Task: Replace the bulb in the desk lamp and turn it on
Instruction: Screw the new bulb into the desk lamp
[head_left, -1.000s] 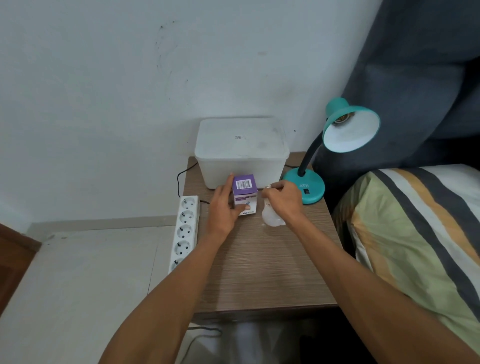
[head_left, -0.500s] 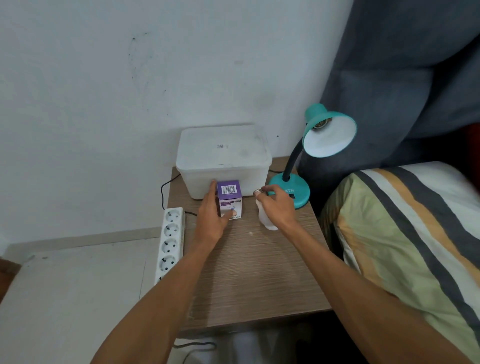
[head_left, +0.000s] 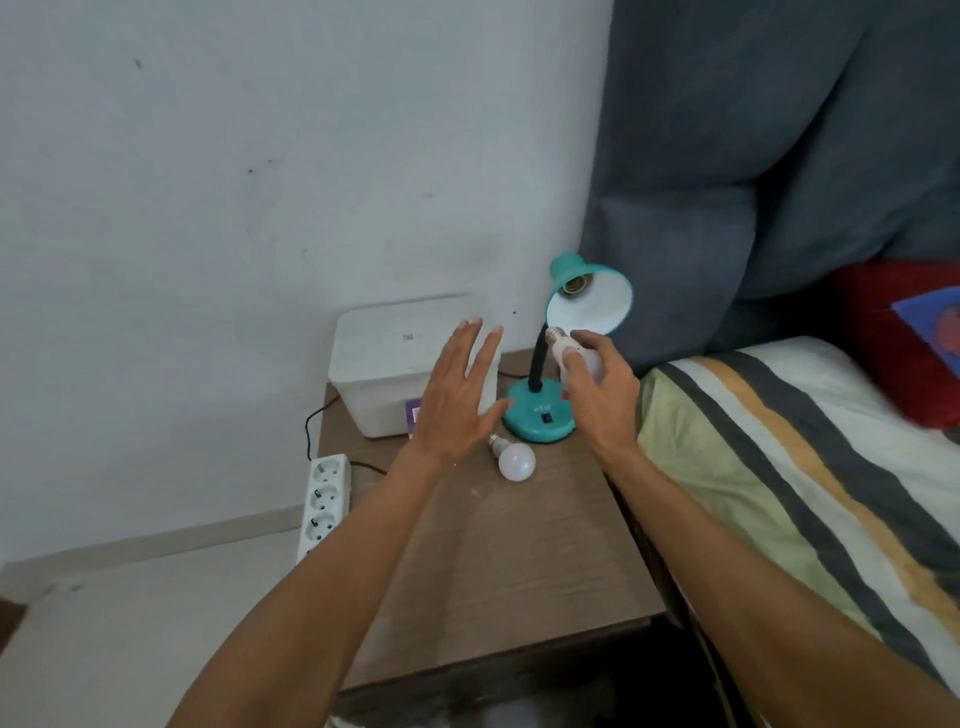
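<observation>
Two bulbs and one desk lamp (head_left: 540, 415) on a wooden tabletop (head_left: 519, 561). The right hand (head_left: 602, 395) grips one bulb (head_left: 571, 353), screw cap pointing up-left, just below the lamp's teal shade (head_left: 592, 301), whose socket is empty. The second bulb (head_left: 514, 457) lies on the tabletop between the two forearms, near the lamp base. The left hand (head_left: 457, 395) hovers spread flat, holding nothing, before one white box (head_left: 400, 364). One power strip (head_left: 322, 499) lies left.

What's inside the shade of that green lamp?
Inside the lamp shade a bare metal socket shows, with no bulb screwed in. The right hand holds a bulb just below it. The socket's depth is hidden.
</observation>
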